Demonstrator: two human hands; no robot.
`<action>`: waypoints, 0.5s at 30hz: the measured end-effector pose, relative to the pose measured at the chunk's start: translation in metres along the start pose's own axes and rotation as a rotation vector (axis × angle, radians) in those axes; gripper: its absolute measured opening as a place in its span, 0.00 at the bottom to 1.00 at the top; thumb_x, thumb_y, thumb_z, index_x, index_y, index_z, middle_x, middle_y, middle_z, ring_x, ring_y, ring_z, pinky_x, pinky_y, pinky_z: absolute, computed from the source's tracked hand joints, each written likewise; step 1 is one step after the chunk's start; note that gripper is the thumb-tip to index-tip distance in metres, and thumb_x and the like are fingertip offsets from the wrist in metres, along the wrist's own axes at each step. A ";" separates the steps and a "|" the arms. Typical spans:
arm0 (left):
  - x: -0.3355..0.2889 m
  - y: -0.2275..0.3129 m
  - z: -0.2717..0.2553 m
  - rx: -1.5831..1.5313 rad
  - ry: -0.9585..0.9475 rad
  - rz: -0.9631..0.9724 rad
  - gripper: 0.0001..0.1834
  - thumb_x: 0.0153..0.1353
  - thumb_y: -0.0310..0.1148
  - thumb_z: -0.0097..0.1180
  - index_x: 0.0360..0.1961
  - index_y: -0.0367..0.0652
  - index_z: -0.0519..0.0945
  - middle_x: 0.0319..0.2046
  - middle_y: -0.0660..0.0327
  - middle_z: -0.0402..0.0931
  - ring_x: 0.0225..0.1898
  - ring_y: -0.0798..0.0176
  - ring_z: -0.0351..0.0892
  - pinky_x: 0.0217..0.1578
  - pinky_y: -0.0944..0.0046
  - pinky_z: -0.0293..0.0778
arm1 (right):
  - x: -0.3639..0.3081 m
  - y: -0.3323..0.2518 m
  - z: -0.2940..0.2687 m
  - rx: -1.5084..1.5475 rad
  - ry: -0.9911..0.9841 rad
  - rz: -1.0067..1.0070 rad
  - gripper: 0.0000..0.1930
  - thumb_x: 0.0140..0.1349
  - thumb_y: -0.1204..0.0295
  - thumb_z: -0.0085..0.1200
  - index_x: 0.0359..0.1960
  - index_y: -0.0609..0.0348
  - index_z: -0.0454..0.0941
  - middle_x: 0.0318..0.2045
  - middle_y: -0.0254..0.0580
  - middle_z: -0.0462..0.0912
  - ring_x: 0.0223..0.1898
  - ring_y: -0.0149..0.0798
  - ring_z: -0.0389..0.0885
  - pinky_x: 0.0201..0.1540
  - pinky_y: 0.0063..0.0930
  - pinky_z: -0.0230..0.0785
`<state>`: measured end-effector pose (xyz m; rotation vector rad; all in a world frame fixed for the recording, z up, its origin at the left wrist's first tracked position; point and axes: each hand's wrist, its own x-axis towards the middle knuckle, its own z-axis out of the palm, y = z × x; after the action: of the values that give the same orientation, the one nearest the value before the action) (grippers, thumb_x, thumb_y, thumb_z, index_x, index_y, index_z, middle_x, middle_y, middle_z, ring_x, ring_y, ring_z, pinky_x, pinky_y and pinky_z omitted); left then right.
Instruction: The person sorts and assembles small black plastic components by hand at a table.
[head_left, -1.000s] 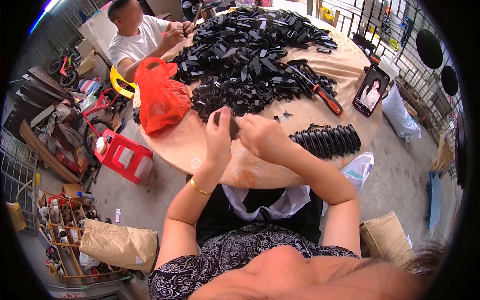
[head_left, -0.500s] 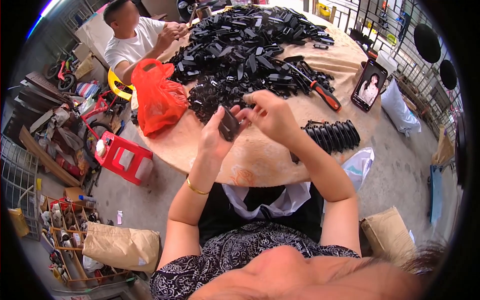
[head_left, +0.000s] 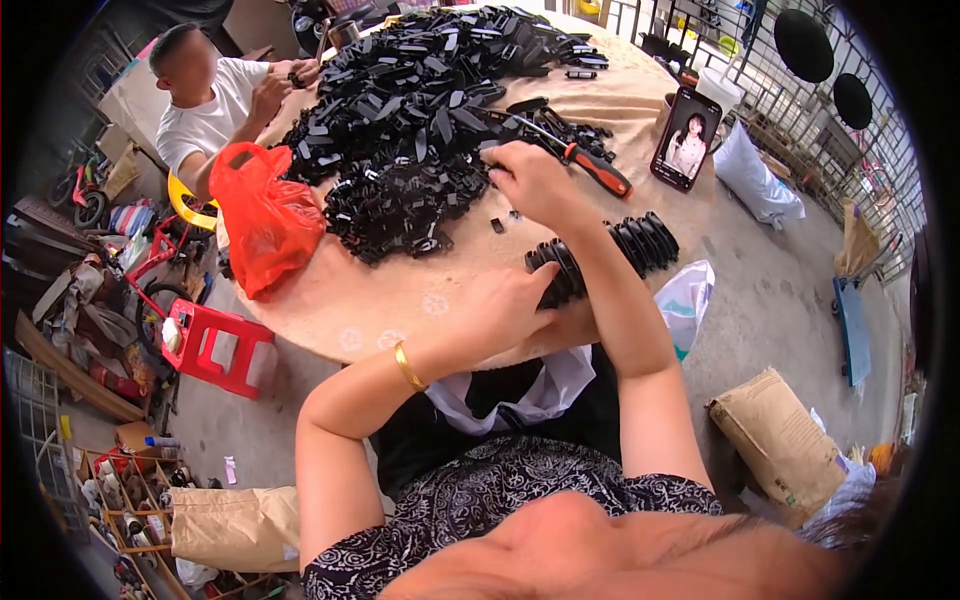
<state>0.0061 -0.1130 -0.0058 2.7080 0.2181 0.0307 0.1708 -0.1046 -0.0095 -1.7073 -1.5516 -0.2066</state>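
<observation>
My left hand point(head_left: 500, 312) is at the near left end of a row of black plastic parts point(head_left: 645, 243) stacked on edge. Its thumb and fingers close round a dark oval part at that end, mostly hidden by the hand. My right hand point(head_left: 540, 188) reaches over the row to the right edge of a heap of small black clips point(head_left: 400, 205). Its fingers are bent together; whatever they hold is too small to make out. A few loose clips point(head_left: 497, 226) lie on the cloth just below that hand. Behind stretches a large pile of long black plastic pieces point(head_left: 420, 75).
A screwdriver point(head_left: 600, 172) with a red and black handle lies right of the pile, near an upright phone point(head_left: 687, 138). A red plastic bag point(head_left: 262, 225) sits at the table's left edge. Across the table, a person point(head_left: 215, 105) in white handles a small dark part. A red stool point(head_left: 215, 345) stands left.
My left hand has carried the dark part from above the table's middle down to the row's end. My right hand has drawn away toward the clips. The view has shifted to the right.
</observation>
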 end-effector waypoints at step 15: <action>-0.048 -0.042 -0.040 0.022 0.123 0.001 0.17 0.44 0.41 0.59 0.34 0.44 0.78 0.27 0.54 0.73 0.32 0.51 0.74 0.33 0.56 0.69 | -0.001 -0.028 0.026 -0.274 -0.306 0.142 0.08 0.50 0.68 0.53 0.28 0.59 0.72 0.28 0.46 0.76 0.33 0.48 0.76 0.36 0.39 0.68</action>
<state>-0.0495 -0.0663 0.0137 2.7304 0.2547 0.1973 0.1358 -0.0906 -0.0151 -2.1367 -1.6706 -0.0902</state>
